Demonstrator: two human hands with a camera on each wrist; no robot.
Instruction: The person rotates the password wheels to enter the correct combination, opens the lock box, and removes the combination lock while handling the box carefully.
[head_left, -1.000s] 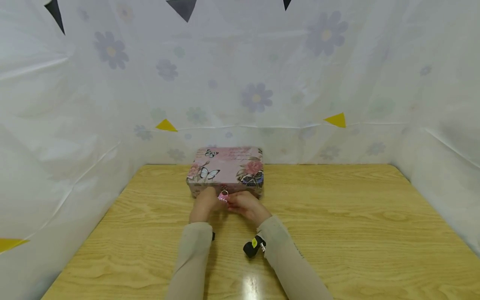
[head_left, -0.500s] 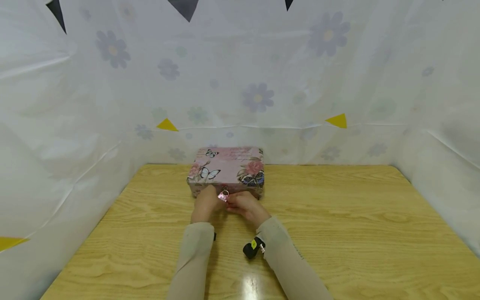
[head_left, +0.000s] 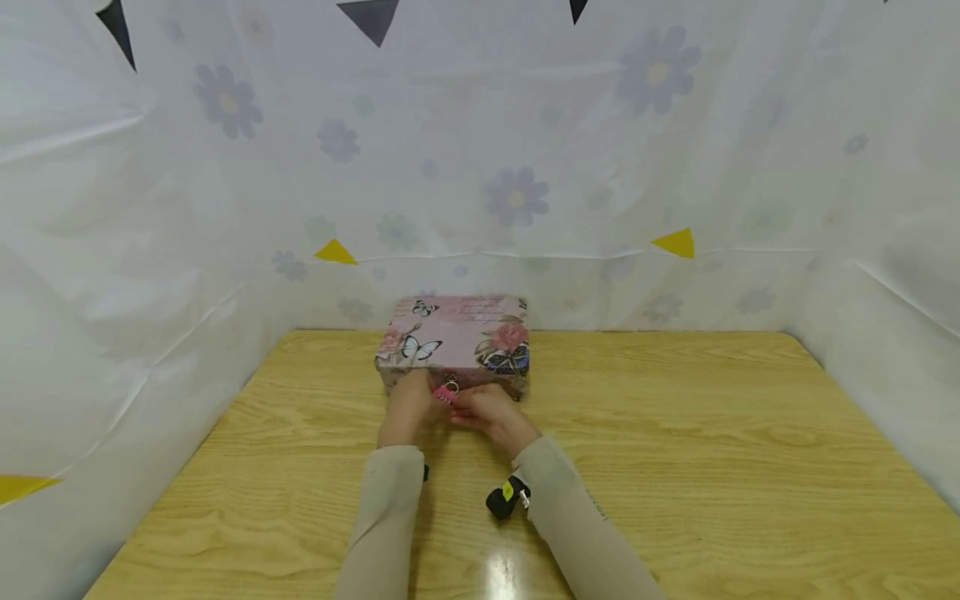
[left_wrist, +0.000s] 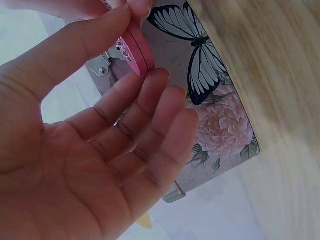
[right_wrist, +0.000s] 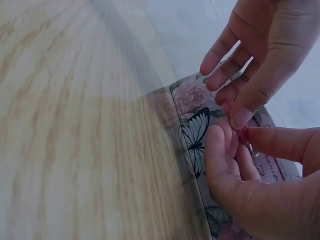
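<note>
Padlock (head_left: 444, 395): sat pinched between the two hands, just before the front side of the box and nearer to the table's back edge than its front; showed pink, with a row of small dials on one face.
Shackle (head_left: 452, 387): curved out at the end toward the box, near the metal clasp (left_wrist: 102, 65); could not be told as hooked through or only beside.
Left hand (head_left: 410, 408): reached in from the left and gripped the far end of the padlock with thumb and forefinger; held the other fingers side by side, lightly bent.
Right hand (head_left: 495, 412): reached in from the right and pinched the padlock near the shackle end, thumb against fingertips.
Both hands: met closely around the lock, nearly fingertip to fingertip.
Box (head_left: 457, 329): stood closed near the table's back edge, left of its middle; bore butterflies, roses and script on pink.
Table (head_left: 690, 467): showed pale wood grain, with rounded back corners.
Black device (head_left: 504, 500): sat at the right sleeve's cuff (head_left: 536, 471).
Sheeting (head_left: 577, 183): rose behind the back edge, printed with pale flowers; carried yellow triangles (head_left: 673, 242) low down and dark triangles (head_left: 371, 18) above.
</note>
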